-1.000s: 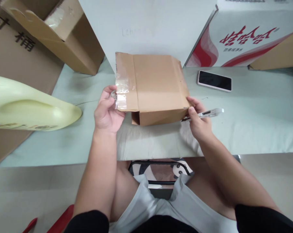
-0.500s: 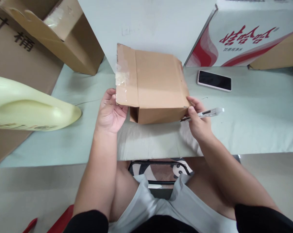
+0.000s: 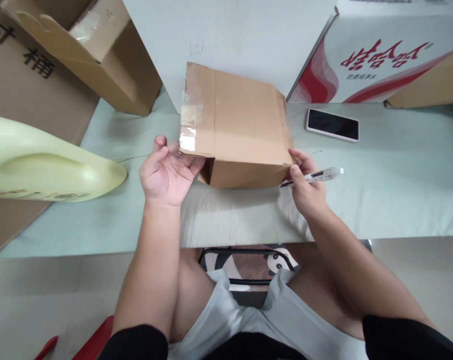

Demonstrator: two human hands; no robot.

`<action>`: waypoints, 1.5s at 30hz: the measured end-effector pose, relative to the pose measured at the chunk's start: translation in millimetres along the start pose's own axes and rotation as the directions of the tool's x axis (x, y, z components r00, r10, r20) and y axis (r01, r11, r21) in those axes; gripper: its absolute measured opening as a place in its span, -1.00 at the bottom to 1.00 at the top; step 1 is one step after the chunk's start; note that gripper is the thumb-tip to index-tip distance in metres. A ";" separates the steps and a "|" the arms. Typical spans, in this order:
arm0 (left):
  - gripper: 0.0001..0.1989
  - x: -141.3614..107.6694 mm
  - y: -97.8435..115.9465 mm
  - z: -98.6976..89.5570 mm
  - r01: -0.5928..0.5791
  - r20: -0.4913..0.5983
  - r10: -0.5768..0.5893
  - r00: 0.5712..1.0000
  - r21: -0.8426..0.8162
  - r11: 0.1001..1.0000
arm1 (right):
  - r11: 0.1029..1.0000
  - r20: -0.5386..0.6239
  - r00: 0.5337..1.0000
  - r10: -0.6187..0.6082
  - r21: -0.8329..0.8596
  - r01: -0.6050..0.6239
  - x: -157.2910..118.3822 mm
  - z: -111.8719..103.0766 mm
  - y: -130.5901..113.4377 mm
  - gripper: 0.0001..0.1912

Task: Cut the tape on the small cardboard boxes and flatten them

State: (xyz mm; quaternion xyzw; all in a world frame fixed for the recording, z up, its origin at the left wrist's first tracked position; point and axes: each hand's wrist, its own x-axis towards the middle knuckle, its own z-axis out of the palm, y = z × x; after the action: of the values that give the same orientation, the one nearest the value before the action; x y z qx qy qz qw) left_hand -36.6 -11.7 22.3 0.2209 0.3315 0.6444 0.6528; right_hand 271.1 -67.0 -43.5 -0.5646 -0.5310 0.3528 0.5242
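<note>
A small brown cardboard box [image 3: 249, 120] stands tilted on the cloth-covered table, its left end open and strips of clear tape on the left flap. My left hand [image 3: 168, 172] is palm up, fingers apart, with the fingertips reaching under that flap at the open end. At the near right corner, my right hand [image 3: 309, 185] pinches the box edge between thumb and fingers. The same hand also grips a white box cutter [image 3: 326, 174], whose dark tip points left beside the box.
A phone [image 3: 333, 125] lies to the right, before a white and red carton [image 3: 384, 60]. A large white box [image 3: 230, 35] stands behind. On the left are a pale yellow bottle [image 3: 49, 160] and a tall brown carton [image 3: 117, 65].
My left hand has turned further palm up, its fingers spreading under the flap. The box's left end has risen slightly and tilted. My right hand has hardly moved.
</note>
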 end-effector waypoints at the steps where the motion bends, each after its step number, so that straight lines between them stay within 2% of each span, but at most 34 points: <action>1: -0.91 -0.7 0.4 -0.4 0.007 -0.007 -0.007 1.000 0.016 1.000 | 1.000 0.002 1.000 -0.002 -0.003 0.002 0.2 -0.3 0.8 -0.43; 7: -0.87 -2.2 2.8 -1.6 0.012 0.024 -0.014 1.000 0.080 0.997 | 0.999 -0.016 1.000 0.023 0.027 -0.023 0.6 -0.1 -0.3 -0.44; 10: -0.79 -0.1 3.1 0.1 -0.019 0.017 0.019 1.000 0.013 1.000 | 0.999 -0.024 0.999 0.037 0.019 -0.036 -0.7 0.7 -4.3 -0.45; 13: -0.68 1.3 1.8 3.7 -0.070 -0.028 0.069 0.997 -0.014 0.997 | 0.999 -0.029 0.999 0.032 -0.005 -0.032 -1.9 1.7 -7.5 -0.45; 16: -0.62 0.9 -0.8 8.4 -0.158 -0.092 0.164 0.982 0.074 0.985 | 1.000 -0.020 1.000 0.013 -0.021 -0.013 -2.1 2.2 -8.2 -0.45; 19: -0.62 -0.2 -2.8 11.9 -0.222 -0.099 0.237 0.966 0.143 0.964 | 1.000 -0.007 1.000 0.006 -0.026 -0.006 -2.0 2.0 -7.3 -0.45; 24: -0.62 -0.6 -2.3 10.7 -0.224 -0.135 0.241 0.961 0.132 0.966 | 1.000 -0.003 1.000 -0.006 -0.030 0.005 -1.9 2.2 -6.3 -0.48; 28: -0.57 0.6 -3.7 8.2 -0.218 -0.116 0.239 0.964 0.171 0.961 | 0.999 -0.001 1.000 0.020 0.026 -0.019 -1.5 4.0 -6.2 -0.45; 33: -0.57 -1.1 -6.3 8.6 -0.371 -0.133 0.412 0.901 0.254 0.893 | 0.997 0.051 0.998 0.043 0.055 -0.046 -1.6 4.3 -8.1 -0.43; 37: -0.65 -5.8 -7.6 8.3 -0.353 -0.036 0.380 0.924 0.301 0.886 | 0.997 0.068 0.995 0.071 0.027 -0.073 -0.5 2.2 -10.2 -0.43; 41: -0.68 -7.8 -12.8 11.5 -0.316 -0.017 0.332 0.943 0.264 0.911 | 0.997 0.058 0.996 0.072 -0.025 -0.071 2.1 0.6 -12.0 -0.44; 45: -0.73 -5.2 -17.3 13.0 -0.310 0.003 0.319 0.948 0.250 0.917 | 0.981 0.109 0.980 0.169 0.075 -0.177 4.1 -0.9 -15.1 -0.47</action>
State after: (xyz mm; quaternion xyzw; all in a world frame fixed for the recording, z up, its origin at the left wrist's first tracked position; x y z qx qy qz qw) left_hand -14.9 -16.3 19.6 0.3385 0.3817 0.6985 0.5018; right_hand 269.3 -64.9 -28.1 -0.5675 -0.4904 0.4475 0.4871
